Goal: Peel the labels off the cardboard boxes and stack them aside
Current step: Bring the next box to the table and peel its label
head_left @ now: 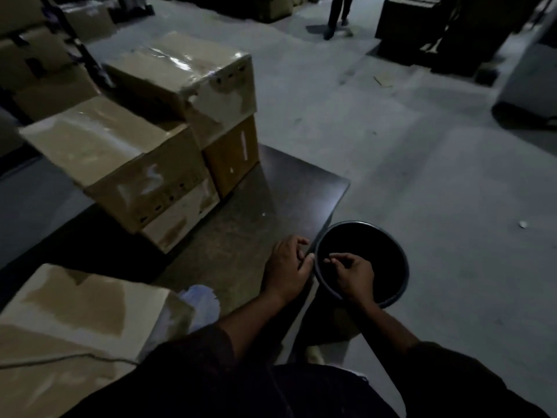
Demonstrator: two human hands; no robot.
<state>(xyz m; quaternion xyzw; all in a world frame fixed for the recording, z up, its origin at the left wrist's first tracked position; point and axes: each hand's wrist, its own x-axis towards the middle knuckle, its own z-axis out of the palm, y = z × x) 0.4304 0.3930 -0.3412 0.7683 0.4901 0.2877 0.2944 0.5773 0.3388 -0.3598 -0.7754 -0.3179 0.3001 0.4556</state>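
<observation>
The left hand (287, 267) rests loosely curled at the counter (241, 236) edge, fingertips touching the bin (398, 251) rim. The right hand (352, 276) hovers over the bin, fingers pinched; whether it holds anything I cannot tell.

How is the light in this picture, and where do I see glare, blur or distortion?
Head view: dim overall, and the inside of the bucket is black with no detail; tape on the top box gives a bright glare; the boxes look soft and smeared; the wide lens curves the floor and table edges; both hands, left and right, are dark but readable at the bucket rim.
</observation>
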